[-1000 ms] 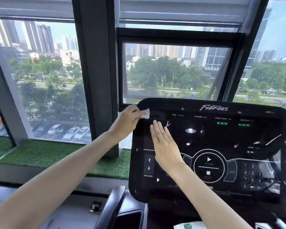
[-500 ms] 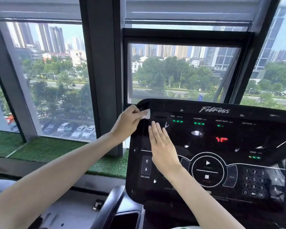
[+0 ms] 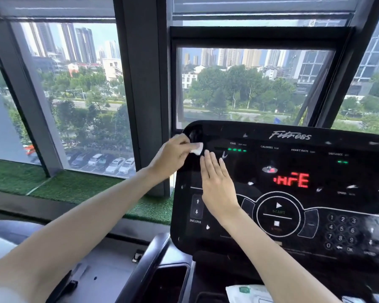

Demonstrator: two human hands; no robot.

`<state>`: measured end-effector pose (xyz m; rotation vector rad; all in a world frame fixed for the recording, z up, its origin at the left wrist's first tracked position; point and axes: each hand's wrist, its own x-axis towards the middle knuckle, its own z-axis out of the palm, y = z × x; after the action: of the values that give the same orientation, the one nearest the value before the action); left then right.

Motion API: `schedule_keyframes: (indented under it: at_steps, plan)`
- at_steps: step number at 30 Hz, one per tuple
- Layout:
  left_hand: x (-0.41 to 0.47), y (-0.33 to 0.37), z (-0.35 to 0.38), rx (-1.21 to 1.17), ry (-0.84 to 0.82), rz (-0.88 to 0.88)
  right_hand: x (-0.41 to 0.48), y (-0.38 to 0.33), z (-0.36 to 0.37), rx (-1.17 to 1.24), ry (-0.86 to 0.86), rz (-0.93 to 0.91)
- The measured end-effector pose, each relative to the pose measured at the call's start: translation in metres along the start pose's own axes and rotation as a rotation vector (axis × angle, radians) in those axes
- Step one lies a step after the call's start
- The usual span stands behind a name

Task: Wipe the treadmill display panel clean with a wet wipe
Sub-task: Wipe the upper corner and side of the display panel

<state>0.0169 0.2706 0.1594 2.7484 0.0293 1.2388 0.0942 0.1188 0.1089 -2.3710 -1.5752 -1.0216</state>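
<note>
The black treadmill display panel [image 3: 293, 243] fills the right half of the head view, with white specks scattered over it and red characters lit mid-screen. My left hand [image 3: 171, 156] pinches a small folded white wet wipe [image 3: 197, 148] against the panel's upper left corner. My right hand [image 3: 217, 182] lies flat on the panel just below the wipe, fingers straight and pointing up, covering part of the left controls.
A white and green wet-wipe pack [image 3: 247, 293] lies on the console tray at the bottom edge. A dark cup holder [image 3: 164, 283] sits lower left of the panel. Large windows and a grey pillar [image 3: 144, 95] stand behind, with green turf [image 3: 74, 186] on the sill.
The head camera shifted, so the panel sits further right. Red characters lit up on the display. Both hands stay at the upper left corner, the wipe barely moved.
</note>
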Motion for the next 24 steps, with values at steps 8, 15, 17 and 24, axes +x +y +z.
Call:
schedule_keyframes:
  at_steps: [8,15,17,24]
  plan:
    - [-0.044,0.011,0.017,0.008,-0.022,0.032,-0.003,0.002,0.001,0.013,-0.014,-0.003]
    - [-0.010,0.001,0.011,-0.015,0.099,-0.106,-0.002,0.003,0.001,0.019,-0.021,-0.001]
    - [-0.029,0.004,0.015,0.011,0.062,-0.057,-0.003,0.004,0.003,0.024,-0.016,0.001]
    - [-0.042,0.001,0.010,0.060,-0.036,0.026,-0.009,0.014,0.001,0.059,-0.017,-0.066]
